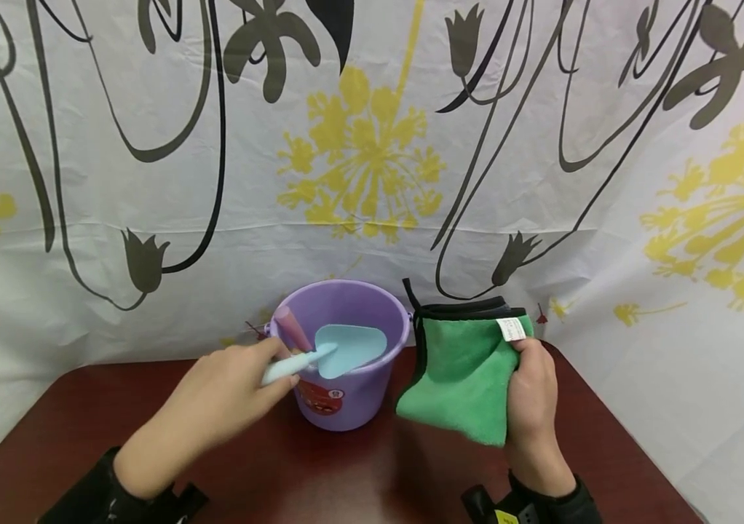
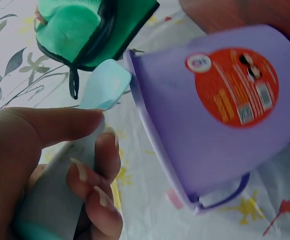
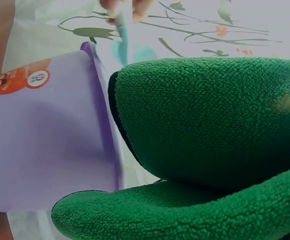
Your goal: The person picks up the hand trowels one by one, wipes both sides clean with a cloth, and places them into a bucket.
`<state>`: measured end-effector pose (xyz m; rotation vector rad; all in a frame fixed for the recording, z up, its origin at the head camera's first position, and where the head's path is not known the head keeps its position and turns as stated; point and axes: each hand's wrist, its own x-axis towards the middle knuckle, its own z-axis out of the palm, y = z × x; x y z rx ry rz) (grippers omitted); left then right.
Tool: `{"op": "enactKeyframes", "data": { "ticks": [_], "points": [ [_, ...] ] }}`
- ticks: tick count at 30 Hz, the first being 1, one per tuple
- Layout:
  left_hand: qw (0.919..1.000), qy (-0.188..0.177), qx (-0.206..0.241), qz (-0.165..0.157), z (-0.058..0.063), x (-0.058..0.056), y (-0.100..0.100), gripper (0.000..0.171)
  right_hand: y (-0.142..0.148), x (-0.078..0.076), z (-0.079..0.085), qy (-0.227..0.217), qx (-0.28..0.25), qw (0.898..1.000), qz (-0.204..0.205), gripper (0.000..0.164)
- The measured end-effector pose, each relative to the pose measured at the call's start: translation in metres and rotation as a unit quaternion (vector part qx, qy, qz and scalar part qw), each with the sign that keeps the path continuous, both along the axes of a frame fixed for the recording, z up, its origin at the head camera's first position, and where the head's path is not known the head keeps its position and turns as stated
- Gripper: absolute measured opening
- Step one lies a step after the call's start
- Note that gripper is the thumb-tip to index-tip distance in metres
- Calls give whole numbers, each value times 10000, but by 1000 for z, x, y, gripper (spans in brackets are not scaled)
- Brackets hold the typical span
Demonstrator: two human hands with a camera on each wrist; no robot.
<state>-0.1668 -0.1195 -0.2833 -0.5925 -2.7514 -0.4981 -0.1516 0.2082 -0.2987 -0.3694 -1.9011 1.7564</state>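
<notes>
My left hand (image 1: 228,393) grips the handle of a light blue toy shovel (image 1: 351,349), whose blade hangs over the front rim of a purple bucket (image 1: 372,397). In the left wrist view the fingers (image 2: 102,210) curl round the shovel's handle. To the right of the bucket, my right hand (image 1: 532,397) holds a folded green cloth (image 1: 464,371) with black edging and a white tag by its right side. That cloth (image 3: 210,120) fills much of the right wrist view and hides the right hand there. A pink handle (image 1: 292,327) leans inside the bucket at its left; its lower end is hidden.
The bucket stands on a dark red-brown table (image 1: 346,480), near its back edge. Behind the table hangs a white curtain (image 1: 267,196) printed with grey stems and yellow flowers. A red label (image 1: 319,398) is on the bucket's front.
</notes>
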Motion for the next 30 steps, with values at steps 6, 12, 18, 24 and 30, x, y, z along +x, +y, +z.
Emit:
{"op": "enactKeyframes", "data": {
  "ticks": [6, 12, 18, 24, 30],
  "points": [
    [9998, 201, 31, 75, 9, -15, -5, 23, -5, 0, -3, 181, -43, 9996, 191, 44],
    [9968, 792, 67, -29, 6, -30, 0, 9, -9, 1, -4, 180, 87, 9996, 188, 45],
    [9958, 911, 13, -110, 6, -42, 5, 14, -10, 0, -3, 315, 83, 9991, 262, 46],
    [9982, 276, -499, -179, 14, -59, 13, 19, -9, -1, -2, 329, 51, 9991, 253, 45],
    [9947, -206, -987, -203, 19, -74, 23, 25, -10, 0, -4, 311, 16, 9985, 440, 46]
  ]
}}
